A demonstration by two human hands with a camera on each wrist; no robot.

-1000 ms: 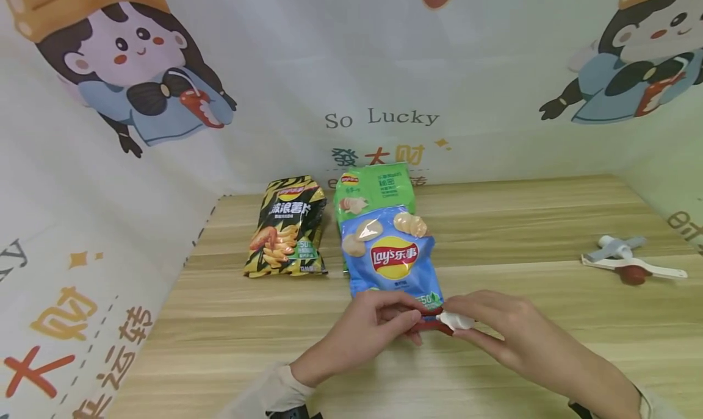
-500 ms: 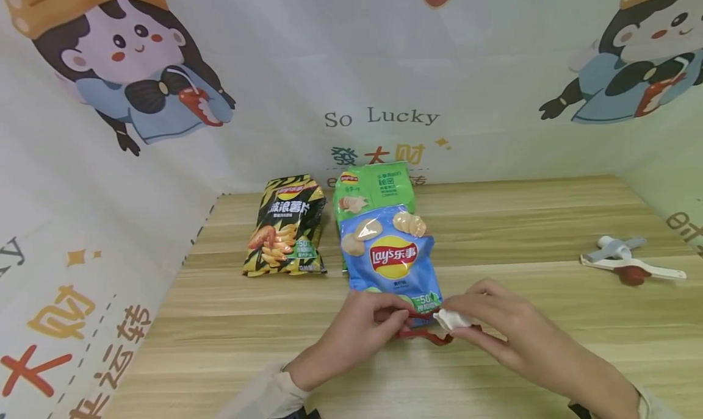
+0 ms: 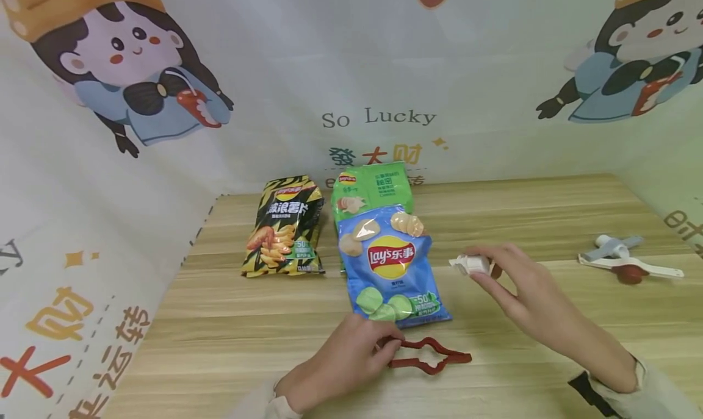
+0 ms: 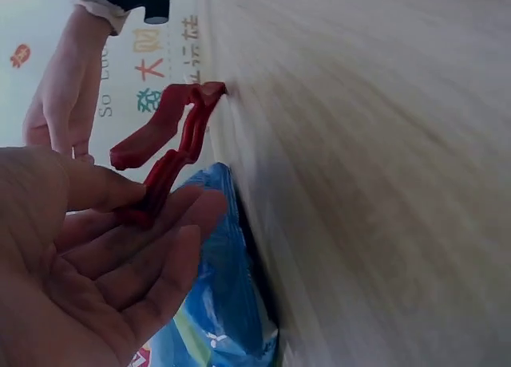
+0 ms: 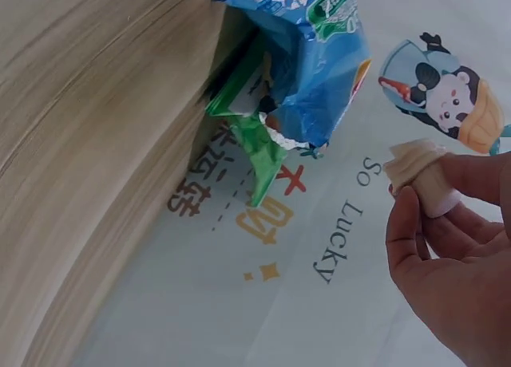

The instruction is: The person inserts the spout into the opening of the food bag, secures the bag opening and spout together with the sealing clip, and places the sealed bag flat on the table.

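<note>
My left hand (image 3: 343, 355) pinches one end of a red bag clip (image 3: 460, 358), held low over the wooden table, in front of the blue Lay's chip bag (image 3: 395, 279). In the left wrist view, the two arms of the red clip (image 4: 160, 124) stand apart. Raised to the right of the blue bag, my right hand (image 3: 533, 294) holds a small white cap-like piece (image 3: 473, 265) between thumb and fingers. The right wrist view shows this white piece (image 5: 431, 179) with a ridged or crumpled-looking end; its exact shape is unclear.
Behind the blue bag, and partly under it, lies a green chip bag (image 3: 384, 187). A black-and-yellow chip bag (image 3: 285, 230) lies to its left. At the right are a white clip (image 3: 659, 271), a grey strip (image 3: 634, 243) and a red round piece (image 3: 631, 275). Printed cloth (image 3: 478, 59) hangs behind.
My right hand has moved up and away from the red bag clip with the white piece. My left hand has drawn the clip toward me, away from the blue bag's front edge.
</note>
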